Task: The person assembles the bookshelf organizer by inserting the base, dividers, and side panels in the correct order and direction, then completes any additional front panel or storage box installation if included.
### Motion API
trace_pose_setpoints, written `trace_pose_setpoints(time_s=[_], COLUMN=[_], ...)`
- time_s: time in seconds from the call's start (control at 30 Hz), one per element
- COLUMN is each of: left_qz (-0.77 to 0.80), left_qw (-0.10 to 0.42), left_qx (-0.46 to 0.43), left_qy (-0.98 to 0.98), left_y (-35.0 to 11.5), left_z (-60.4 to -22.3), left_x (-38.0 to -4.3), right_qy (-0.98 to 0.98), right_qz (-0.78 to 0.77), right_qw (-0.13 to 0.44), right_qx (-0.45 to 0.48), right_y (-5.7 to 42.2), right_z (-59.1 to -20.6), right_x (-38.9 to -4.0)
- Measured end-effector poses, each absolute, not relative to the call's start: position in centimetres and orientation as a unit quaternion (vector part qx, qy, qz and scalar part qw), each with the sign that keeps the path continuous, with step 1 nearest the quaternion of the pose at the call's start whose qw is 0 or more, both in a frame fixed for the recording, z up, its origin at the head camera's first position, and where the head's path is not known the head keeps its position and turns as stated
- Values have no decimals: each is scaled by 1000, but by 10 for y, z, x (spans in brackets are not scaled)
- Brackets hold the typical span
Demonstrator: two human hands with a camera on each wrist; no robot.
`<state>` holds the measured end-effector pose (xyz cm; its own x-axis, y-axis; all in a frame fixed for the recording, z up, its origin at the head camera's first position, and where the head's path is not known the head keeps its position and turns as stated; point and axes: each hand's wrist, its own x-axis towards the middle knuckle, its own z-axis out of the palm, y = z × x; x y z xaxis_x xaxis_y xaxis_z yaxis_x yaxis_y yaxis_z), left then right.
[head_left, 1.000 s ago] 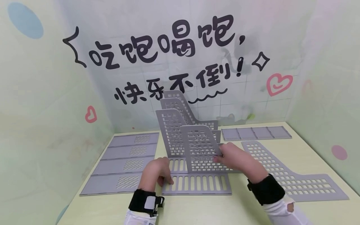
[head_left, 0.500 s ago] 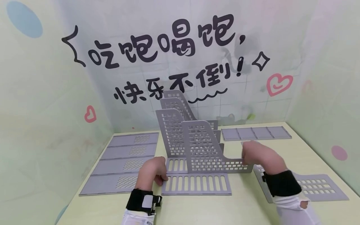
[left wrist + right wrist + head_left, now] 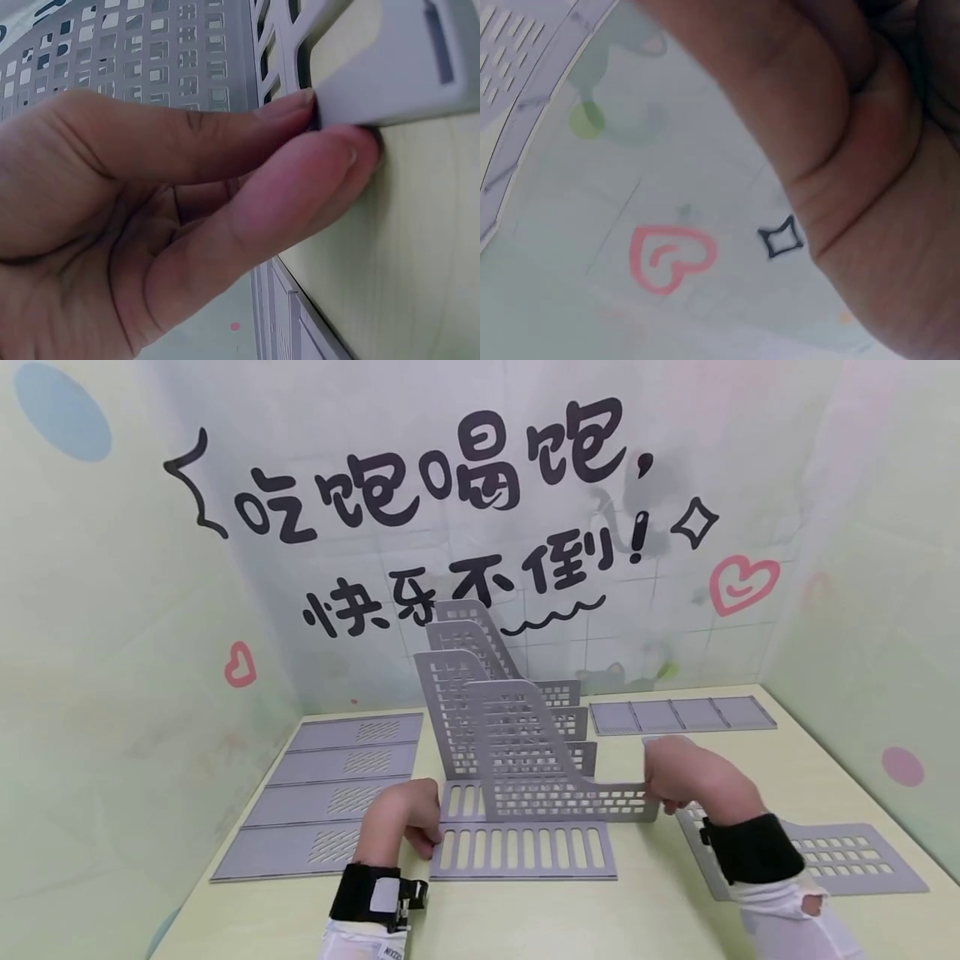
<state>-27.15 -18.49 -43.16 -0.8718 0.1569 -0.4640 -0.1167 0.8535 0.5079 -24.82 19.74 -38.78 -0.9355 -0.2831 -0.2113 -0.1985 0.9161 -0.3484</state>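
A grey perforated side panel, tall at its left and low at its right, stands upright across the slotted base. My right hand grips the low right end of this panel; in the right wrist view that hand's curled fingers fill the upper right and the panel is hidden. At the base's left edge my left hand pinches the border between thumb and finger, as the left wrist view shows with the slotted base at the fingertips. Behind stand several similar upright panels in a row.
To the left lies a flat, ribbed grey panel in several sections. Another perforated side panel lies flat at the right, partly under my right arm. A narrow sectioned strip lies by the back wall.
My right hand has moved from the front panel's middle to its low right end. The panel has since slid left along the base. My left hand has shifted slightly left, staying at the base's edge.
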Motion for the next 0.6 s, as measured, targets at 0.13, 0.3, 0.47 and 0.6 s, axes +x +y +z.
trace_pose_setpoints(time_s=[0.13,0.3,0.47,0.6], left_qz=[293,344,375,396], left_qw=[260,279,295,305], left_qx=[19,13,21,20], left_qy=[920,896,879,866], left_y=[-187,-192,-197,-198], left_z=[-432,-433,-437,-437], left_x=[-272,-271,-271,-272], right_qy=[964,963,962,962], right_qz=[-164,-135,-138,-151], right_qw=[77,0,-24,-21], right_qx=[-197,-235,-233,-225], right_y=[166,145,141,141], right_z=[-393,-401,-406,-406], right_x=[-246,-244,-245,-246])
